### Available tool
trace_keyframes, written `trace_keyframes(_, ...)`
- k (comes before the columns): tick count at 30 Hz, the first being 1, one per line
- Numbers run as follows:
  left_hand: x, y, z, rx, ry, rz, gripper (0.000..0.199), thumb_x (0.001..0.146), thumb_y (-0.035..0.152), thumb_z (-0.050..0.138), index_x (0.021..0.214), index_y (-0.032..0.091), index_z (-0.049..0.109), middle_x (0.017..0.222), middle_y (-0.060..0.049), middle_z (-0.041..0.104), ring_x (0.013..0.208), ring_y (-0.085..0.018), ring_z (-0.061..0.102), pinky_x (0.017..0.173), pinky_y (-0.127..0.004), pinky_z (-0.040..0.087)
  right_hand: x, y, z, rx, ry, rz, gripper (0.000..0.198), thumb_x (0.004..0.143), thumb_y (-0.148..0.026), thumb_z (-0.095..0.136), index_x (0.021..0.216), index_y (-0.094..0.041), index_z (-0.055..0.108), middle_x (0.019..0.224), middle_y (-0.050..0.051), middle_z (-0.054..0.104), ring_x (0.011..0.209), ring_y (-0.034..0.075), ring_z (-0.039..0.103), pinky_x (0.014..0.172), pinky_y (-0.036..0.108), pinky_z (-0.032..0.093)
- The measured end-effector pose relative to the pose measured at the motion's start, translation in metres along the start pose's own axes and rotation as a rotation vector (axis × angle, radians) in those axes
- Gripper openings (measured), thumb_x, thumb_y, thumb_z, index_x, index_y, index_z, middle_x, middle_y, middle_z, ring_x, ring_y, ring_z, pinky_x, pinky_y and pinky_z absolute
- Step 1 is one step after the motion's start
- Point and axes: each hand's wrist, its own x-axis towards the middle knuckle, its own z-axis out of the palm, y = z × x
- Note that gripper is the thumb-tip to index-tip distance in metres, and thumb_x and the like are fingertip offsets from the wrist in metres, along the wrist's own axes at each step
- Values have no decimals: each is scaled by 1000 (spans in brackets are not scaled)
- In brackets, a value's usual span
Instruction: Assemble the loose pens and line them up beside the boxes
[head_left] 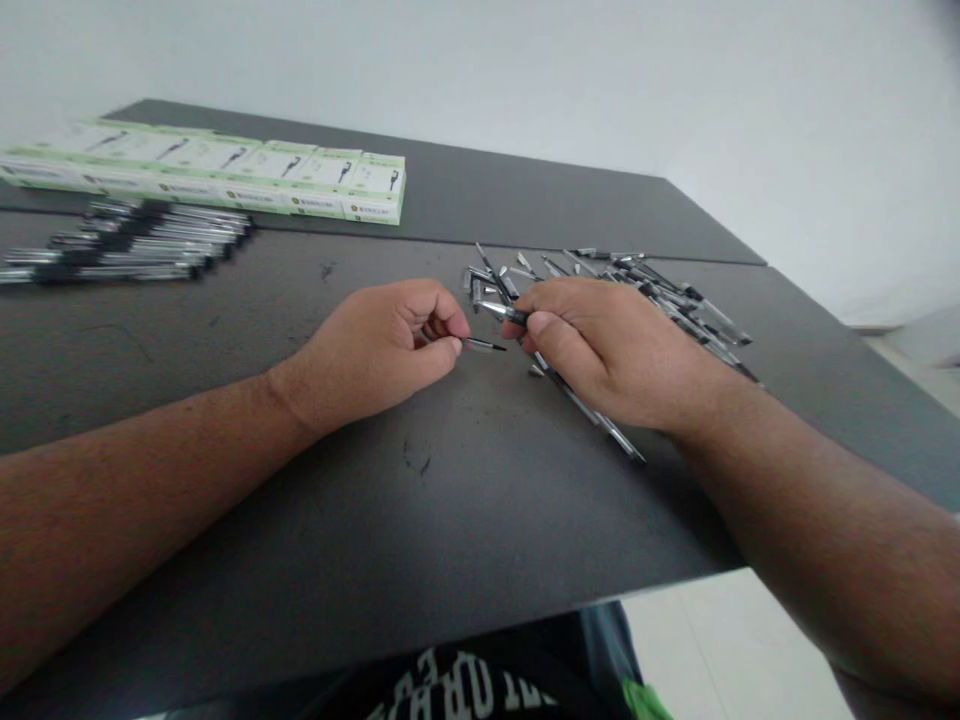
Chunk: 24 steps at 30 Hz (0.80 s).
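Note:
My left hand [382,335] pinches a thin pen refill [486,344] between thumb and forefinger, its dark end pointing right. Opposite it, my right hand [600,335] is closed on a pen barrel [504,311] with a silvery cone tip and black grip, the tip pointing left. The refill and the barrel are close together but apart, both held above the table. Most of the barrel is hidden inside my right hand. Behind and under that hand lies a loose pile of pen parts [705,320], clear tubes and caps among them.
A row of white and green boxes [375,190] stands at the back left of the dark table [337,560]. In front of it lies a stack of pens with black grips [135,240]. A small metal cone tip [535,370] sits near my right fingers. A pale wall rises behind.

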Motion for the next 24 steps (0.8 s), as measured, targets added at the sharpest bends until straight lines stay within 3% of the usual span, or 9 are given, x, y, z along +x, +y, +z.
trace_keyframes(7, 4, -1, -1, -42, 44, -122, 16, 87, 40, 72, 95, 26, 73, 79, -3, 80, 71, -22, 75, 67, -35, 55, 2, 8, 9, -107, 75, 42, 32, 104, -21, 57, 112, -21, 87, 108, 9, 86, 101, 28, 75, 92, 38, 52)
trace_keyframes(13, 7, 7, -1, -152, 74, -274, 15, 83, 32, 72, 95, 24, 72, 82, -3, 84, 67, -21, 77, 62, -32, 57, 2, 6, 3, -161, 59, 157, 25, 97, -22, 66, 109, -23, 88, 93, 6, 85, 83, 26, 72, 80, 38, 49)
trace_keyframes(18, 7, 8, -1, -185, 104, -295, 12, 83, 28, 70, 94, 23, 71, 85, -4, 85, 67, -21, 77, 63, -31, 60, 3, 6, 2, -194, 47, 174, 26, 94, -22, 66, 109, -23, 87, 92, 6, 84, 80, 25, 72, 77, 37, 47)
trace_keyframes(24, 8, 9, -1, -218, 85, -269, 10, 82, 25, 70, 92, 23, 71, 80, -3, 85, 62, -17, 75, 58, -27, 55, 4, 5, 4, -205, 34, 183, 29, 93, -22, 67, 112, -23, 88, 95, 6, 86, 83, 26, 74, 80, 38, 49)
